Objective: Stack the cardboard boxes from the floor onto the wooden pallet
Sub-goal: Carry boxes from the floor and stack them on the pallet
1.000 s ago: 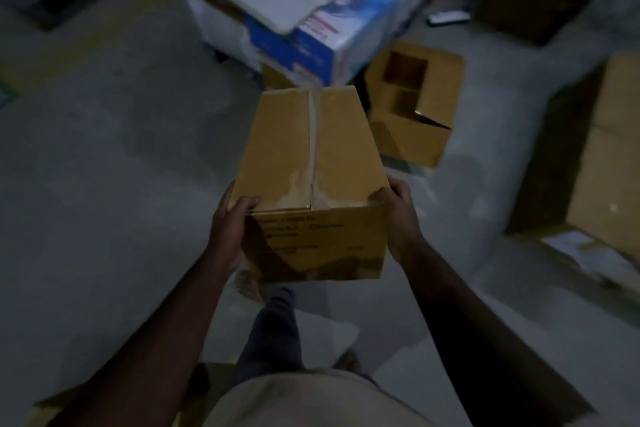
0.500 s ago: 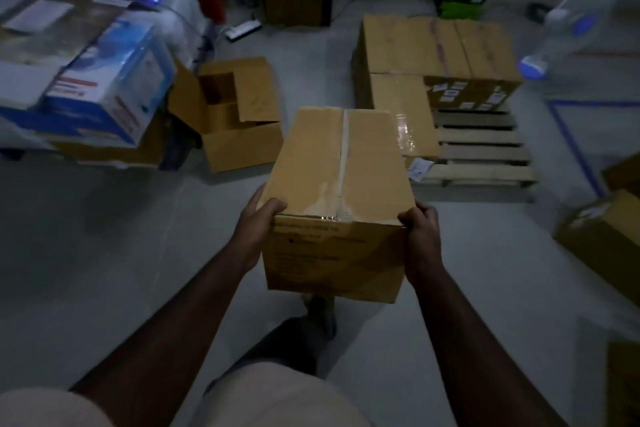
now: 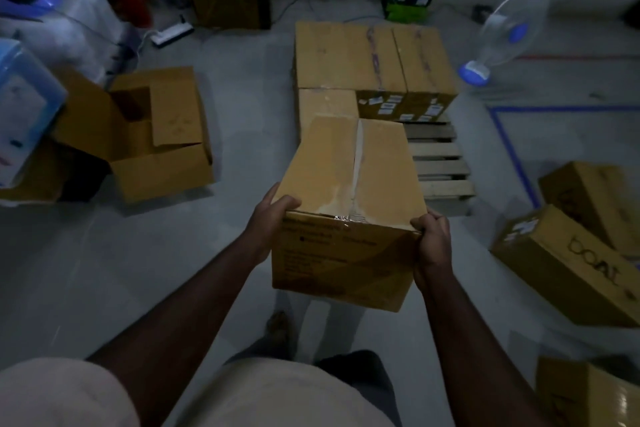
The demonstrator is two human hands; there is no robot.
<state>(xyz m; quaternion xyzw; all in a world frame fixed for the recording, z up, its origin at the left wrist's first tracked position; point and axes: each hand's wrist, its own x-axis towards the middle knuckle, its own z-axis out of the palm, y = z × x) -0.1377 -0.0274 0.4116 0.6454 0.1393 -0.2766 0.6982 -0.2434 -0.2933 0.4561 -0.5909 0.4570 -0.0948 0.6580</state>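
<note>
**Cardboard box up in both hands, pallet dead ahead**

Brown cardboard, taped down the middle: the carried box (image 3: 349, 198) is up off the floor, held out in front of the person at the middle of the view, its far end overlapping the near edge of the pallet (image 3: 440, 163) from this angle; the left hand (image 3: 273, 222) clamps the near left corner, thumb hooked over the top edge, fingers wrapped down the side; the right hand (image 3: 431, 239) grips the near right corner, fingers curled tight over the top edge, palm against the side; printed text runs across the near face, too dim to read.

Beyond it, the pallet's bare slats show to the right of the box; at the pallet's far end sit the stacked boxes (image 3: 374, 59), closed and side by side, with white labels on their near faces; a lower box (image 3: 327, 107) lies just in front of them on the left.

On the floor to the right, two long boxes (image 3: 568, 263) lean against each other; to the left an open box (image 3: 156, 135) with flaps up; a fan (image 3: 509, 31) stands at the far right; blue tape (image 3: 512, 152) lines the grey floor (image 3: 138, 270).
</note>
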